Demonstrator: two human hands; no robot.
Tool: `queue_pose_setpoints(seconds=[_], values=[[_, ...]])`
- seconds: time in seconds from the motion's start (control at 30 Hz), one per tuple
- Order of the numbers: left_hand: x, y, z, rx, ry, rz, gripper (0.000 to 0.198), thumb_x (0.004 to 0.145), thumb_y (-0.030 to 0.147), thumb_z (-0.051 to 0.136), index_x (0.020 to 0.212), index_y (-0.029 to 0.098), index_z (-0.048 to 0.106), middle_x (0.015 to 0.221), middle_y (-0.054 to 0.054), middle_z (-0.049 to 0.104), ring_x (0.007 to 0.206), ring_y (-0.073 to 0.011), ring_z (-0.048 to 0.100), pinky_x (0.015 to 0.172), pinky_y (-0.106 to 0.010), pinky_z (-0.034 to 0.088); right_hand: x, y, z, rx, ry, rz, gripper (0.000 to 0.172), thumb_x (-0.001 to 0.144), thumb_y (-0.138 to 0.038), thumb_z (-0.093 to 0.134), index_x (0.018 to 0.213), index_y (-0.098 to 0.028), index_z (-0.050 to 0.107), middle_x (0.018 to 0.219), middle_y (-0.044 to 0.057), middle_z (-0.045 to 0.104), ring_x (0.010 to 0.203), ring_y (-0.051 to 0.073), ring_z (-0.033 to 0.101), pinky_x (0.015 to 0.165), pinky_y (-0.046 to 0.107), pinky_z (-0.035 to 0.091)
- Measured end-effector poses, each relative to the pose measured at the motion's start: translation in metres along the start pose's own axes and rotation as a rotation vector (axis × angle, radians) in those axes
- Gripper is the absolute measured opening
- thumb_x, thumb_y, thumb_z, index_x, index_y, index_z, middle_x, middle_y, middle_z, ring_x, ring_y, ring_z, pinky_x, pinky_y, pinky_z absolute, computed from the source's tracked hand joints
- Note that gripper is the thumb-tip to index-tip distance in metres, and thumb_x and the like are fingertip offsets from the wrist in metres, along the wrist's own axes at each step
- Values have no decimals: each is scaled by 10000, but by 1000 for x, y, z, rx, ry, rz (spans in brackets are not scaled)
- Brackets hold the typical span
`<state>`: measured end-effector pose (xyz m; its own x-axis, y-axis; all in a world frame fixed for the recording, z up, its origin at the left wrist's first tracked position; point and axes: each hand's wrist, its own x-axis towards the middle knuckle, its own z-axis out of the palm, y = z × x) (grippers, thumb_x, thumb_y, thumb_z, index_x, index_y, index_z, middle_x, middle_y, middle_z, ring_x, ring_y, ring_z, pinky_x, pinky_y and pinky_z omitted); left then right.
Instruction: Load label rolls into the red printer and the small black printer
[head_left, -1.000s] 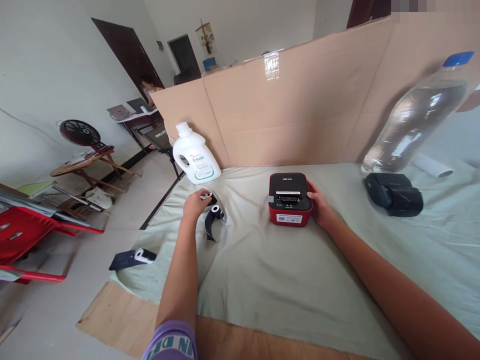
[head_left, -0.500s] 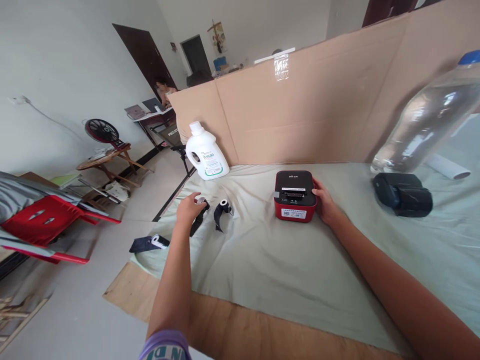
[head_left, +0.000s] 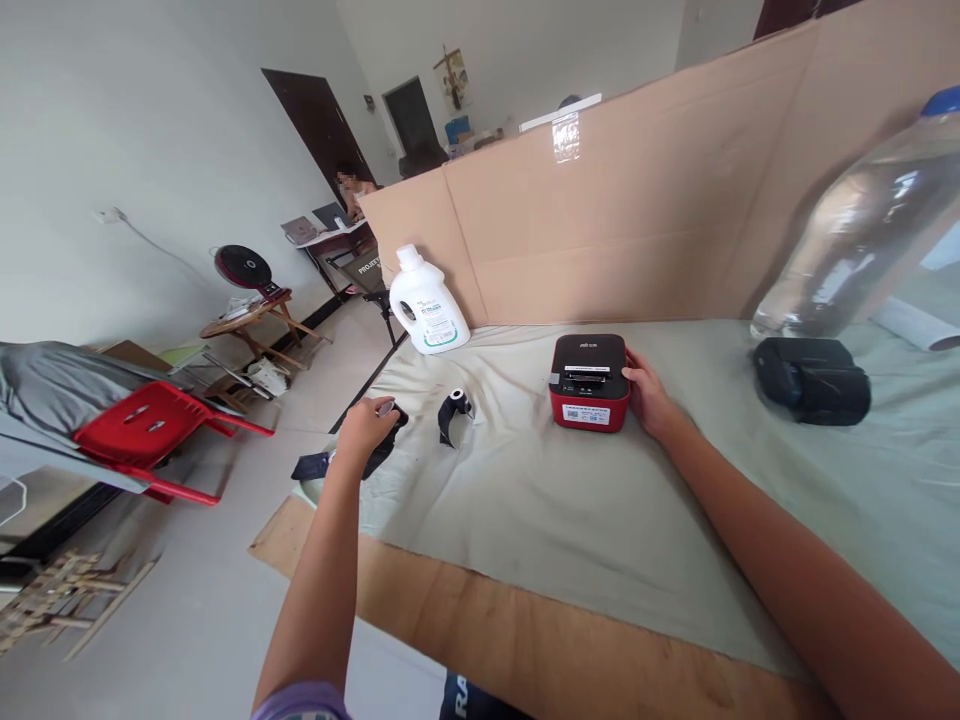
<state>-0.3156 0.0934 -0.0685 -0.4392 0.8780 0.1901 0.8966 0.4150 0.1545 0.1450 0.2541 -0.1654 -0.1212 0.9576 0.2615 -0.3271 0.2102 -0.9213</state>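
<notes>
My left hand [head_left: 365,424] is closed around a small roll with a black strip hanging from it [head_left: 384,447], held just above the cloth near the table's left edge. A second such roll [head_left: 453,411] lies on the cloth to its right. A third dark piece [head_left: 310,465] sits at the left edge, partly hidden behind my left hand. My right hand [head_left: 647,398] rests against the right side of a small red and black label printer [head_left: 589,381], fingers curled on its edge.
A white detergent jug [head_left: 425,305] stands at the back left before a cardboard screen [head_left: 637,200]. A black device [head_left: 812,380] and a large clear bottle [head_left: 862,240] are at the right. Pale green cloth [head_left: 562,500] covers the table. Red chair [head_left: 150,430] and a person stay off left.
My left hand lifted one roll from beside the other and carried it left toward the table edge. The view swung left. My right hand stayed on the printer.
</notes>
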Motion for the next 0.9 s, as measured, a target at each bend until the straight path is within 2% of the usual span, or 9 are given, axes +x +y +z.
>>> queue_pose_setpoints(seconds=[0.17,0.33,0.57,0.8,0.9], values=[[-17,-6,0,10,-143,35,483,784,353,532,1219,239,709,1112,-100,714,1024,-276,660,860,-316,487,2,4,-3,52,13,21,508,780,-337,626,1287,-353,599,1398,-45,602,1389,236,464,1196,455,340],[-17,-12,7,19,-306,75,528,706,290,625,1228,266,696,1146,-79,721,995,-260,683,863,-307,505,1,7,-4,55,62,32,499,773,-345,645,1271,-331,609,1404,-36,600,1409,242,439,1218,479,295],[-8,-10,4,-28,-317,52,360,691,271,666,1037,282,765,1068,-65,762,989,-280,699,906,-336,503,-2,1,-2,18,48,34,486,775,-359,634,1261,-365,618,1422,-39,583,1414,259,436,1182,490,367],[-9,-6,3,20,-341,62,344,719,273,656,1046,284,759,1044,-61,764,1051,-299,681,876,-336,504,-4,1,-4,-2,42,56,513,806,-363,614,1317,-379,584,1456,-46,550,1429,281,415,1208,507,328],[-15,-2,-8,50,-341,21,442,734,304,681,1174,289,719,1162,-74,734,1124,-321,657,888,-352,505,-7,-2,-4,-10,37,79,498,818,-371,612,1315,-386,585,1459,-48,548,1432,280,411,1216,502,318]])
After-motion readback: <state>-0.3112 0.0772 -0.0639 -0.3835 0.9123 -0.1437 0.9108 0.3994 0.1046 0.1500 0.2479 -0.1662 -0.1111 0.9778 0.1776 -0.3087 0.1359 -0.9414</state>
